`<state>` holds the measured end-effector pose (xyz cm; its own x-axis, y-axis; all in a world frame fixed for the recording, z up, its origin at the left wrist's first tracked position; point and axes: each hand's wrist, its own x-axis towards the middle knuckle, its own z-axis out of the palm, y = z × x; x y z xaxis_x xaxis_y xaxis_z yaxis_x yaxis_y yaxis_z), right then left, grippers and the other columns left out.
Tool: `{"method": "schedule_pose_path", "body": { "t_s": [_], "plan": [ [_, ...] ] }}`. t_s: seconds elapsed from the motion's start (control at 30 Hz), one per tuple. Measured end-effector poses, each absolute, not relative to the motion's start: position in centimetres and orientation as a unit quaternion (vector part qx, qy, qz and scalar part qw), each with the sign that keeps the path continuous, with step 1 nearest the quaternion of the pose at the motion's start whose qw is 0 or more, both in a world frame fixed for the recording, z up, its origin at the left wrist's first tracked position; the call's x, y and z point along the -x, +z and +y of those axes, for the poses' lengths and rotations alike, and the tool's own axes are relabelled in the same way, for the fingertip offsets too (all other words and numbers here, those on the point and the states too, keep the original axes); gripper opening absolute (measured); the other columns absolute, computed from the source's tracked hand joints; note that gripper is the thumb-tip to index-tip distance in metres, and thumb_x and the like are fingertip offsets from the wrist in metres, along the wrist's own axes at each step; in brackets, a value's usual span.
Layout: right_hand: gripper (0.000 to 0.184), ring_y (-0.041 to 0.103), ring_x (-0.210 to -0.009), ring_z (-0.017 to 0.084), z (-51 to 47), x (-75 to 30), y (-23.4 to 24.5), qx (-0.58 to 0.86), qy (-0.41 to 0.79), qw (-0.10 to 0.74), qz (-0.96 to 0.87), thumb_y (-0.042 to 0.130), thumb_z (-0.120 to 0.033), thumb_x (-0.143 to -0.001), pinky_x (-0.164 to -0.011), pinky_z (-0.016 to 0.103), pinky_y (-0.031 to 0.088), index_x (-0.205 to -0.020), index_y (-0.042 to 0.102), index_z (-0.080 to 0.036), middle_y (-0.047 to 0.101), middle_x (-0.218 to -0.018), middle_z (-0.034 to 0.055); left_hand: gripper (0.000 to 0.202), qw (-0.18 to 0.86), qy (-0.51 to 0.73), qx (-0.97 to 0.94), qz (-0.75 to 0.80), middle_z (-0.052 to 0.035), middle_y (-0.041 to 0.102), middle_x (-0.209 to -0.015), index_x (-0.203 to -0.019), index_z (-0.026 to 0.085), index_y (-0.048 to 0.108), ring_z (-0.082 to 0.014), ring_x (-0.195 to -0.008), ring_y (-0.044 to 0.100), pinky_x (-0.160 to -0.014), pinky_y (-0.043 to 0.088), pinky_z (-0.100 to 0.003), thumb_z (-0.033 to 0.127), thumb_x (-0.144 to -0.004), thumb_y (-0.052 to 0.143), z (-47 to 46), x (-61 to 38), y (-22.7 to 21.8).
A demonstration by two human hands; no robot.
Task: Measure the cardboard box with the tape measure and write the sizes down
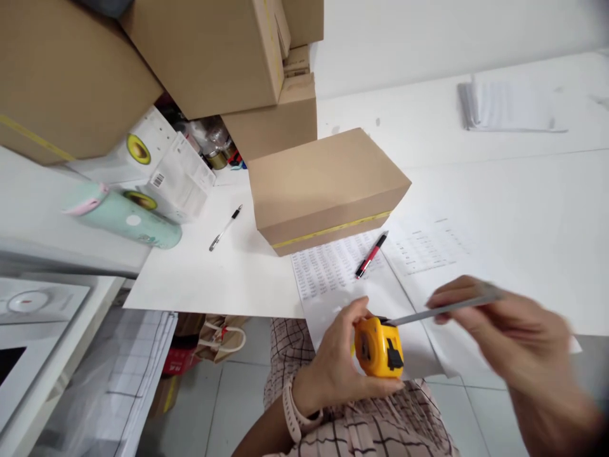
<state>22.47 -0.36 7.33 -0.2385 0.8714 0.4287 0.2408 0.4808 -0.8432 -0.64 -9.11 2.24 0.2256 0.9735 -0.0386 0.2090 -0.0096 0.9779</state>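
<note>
Left grip point(333, 368) around yellow tape measure point(373, 349), right grip point(518, 336) pinching grey strip point(419, 315), sheet's print point(328, 270) illegible

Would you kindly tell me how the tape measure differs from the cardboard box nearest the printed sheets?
The tape measure is much smaller than the cardboard box. The tape measure is rounded and mostly yellow, while the box is flat-sided and brown. The left hand holds the tape measure, whereas the box rests on the table. Both show yellow, the box only in a stripe.
</note>
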Motion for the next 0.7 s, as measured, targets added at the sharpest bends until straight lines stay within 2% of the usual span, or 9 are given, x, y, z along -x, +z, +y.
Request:
{"method": "schedule_pose_path", "body": {
  "t_s": [0.07,0.13,0.27,0.37,0.43,0.47,0.57,0.7],
  "plan": [
    [0.007,0.07,-0.064,0.02,-1.4,-20.2,6.7,0.381,0.35,0.453,-0.726,0.075,-0.023,-0.088,-0.053,0.031,0.054,-0.083,0.077,-0.028,0.076,-0.076,0.0027,0.114,0.468,0.426,-0.601,0.488,-0.0146,0.059,-0.137,-0.156,0.024,0.027,-0.0341,-0.127,0.061,-0.111,0.049,-0.054,0.041,-0.065,0.094,-9.1,0.8,1.9],
    [0.008,0.069,-0.06,0.02,-1.7,-18.9,6.0,0.399,0.37,0.429,-0.721,0.076,-0.029,-0.088,-0.052,0.032,0.053,-0.08,0.076,-0.027,0.075,-0.073,0.0043,0.107,0.431,0.452,-0.616,0.479,-0.0143,0.058,-0.137,-0.155,0.026,0.028,-0.0333,-0.127,0.062,-0.11,0.05,-0.053,0.037,-0.07,0.092,-9.0,0.9,1.5],
    [0.026,0.067,-0.062,0.02,-0.1,-19.3,4.3,0.442,0.398,0.37,-0.714,0.07,-0.043,-0.093,-0.055,0.032,0.052,-0.073,0.07,-0.025,0.071,-0.07,0.004,0.099,0.36,0.454,-0.638,0.507,-0.0129,0.06,-0.135,-0.154,0.027,0.031,-0.0311,-0.123,0.064,-0.107,0.053,-0.051,0.032,-0.074,0.089,-8.3,1.6,1.5],
    [0.025,0.066,-0.066,0.019,2.8,-20.2,3.1,0.495,0.313,0.323,-0.744,0.055,-0.04,-0.101,-0.057,0.03,0.049,-0.098,0.074,-0.024,0.072,-0.076,0.0044,0.089,0.273,0.452,-0.661,0.532,-0.012,0.06,-0.133,-0.152,0.026,0.035,-0.0284,-0.121,0.063,-0.104,0.055,-0.046,0.026,-0.078,0.085,-7.0,2.7,1.9],
    [0.031,0.065,-0.07,0.02,5.0,-20.1,2.4,0.507,0.189,0.269,-0.796,0.047,-0.03,-0.102,-0.056,0.03,0.043,-0.118,0.072,-0.024,0.072,-0.082,0.0063,0.077,0.206,0.438,-0.691,0.537,-0.012,0.06,-0.133,-0.148,0.025,0.041,-0.0276,-0.123,0.06,-0.105,0.054,-0.045,0.019,-0.082,0.08,-5.7,3.4,2.2],
    [0.034,0.064,-0.07,0.021,6.0,-19.9,2.0,0.501,0.121,0.232,-0.825,0.045,-0.023,-0.1,-0.055,0.031,0.039,-0.122,0.071,-0.024,0.072,-0.083,0.0071,0.072,0.176,0.425,-0.705,0.54,-0.0121,0.061,-0.132,-0.146,0.024,0.044,-0.0275,-0.123,0.059,-0.106,0.053,-0.045,0.015,-0.083,0.078,-5.1,3.8,2.2],
    [0.037,0.058,-0.07,0.022,8.6,-18.7,1.5,0.441,-0.04,0.125,-0.888,0.047,-0.006,-0.091,-0.055,0.032,0.031,-0.111,0.073,-0.022,0.07,-0.08,0.0086,0.063,0.11,0.387,-0.725,0.559,-0.0122,0.061,-0.131,-0.141,0.023,0.05,-0.0277,-0.121,0.057,-0.107,0.051,-0.046,0.009,-0.084,0.074,-3.2,4.7,1.9],
    [0.029,0.053,-0.069,0.021,10.6,-17.7,1.6,0.35,-0.103,0.057,-0.929,0.051,0.005,-0.083,-0.06,0.034,0.03,-0.081,0.068,-0.018,0.067,-0.074,0.0092,0.055,0.08,0.36,-0.73,0.576,-0.0118,0.063,-0.132,-0.136,0.023,0.053,-0.0289,-0.118,0.059,-0.105,0.052,-0.047,0.011,-0.085,0.071,-1.9,5.1,0.9]
  ]
}}
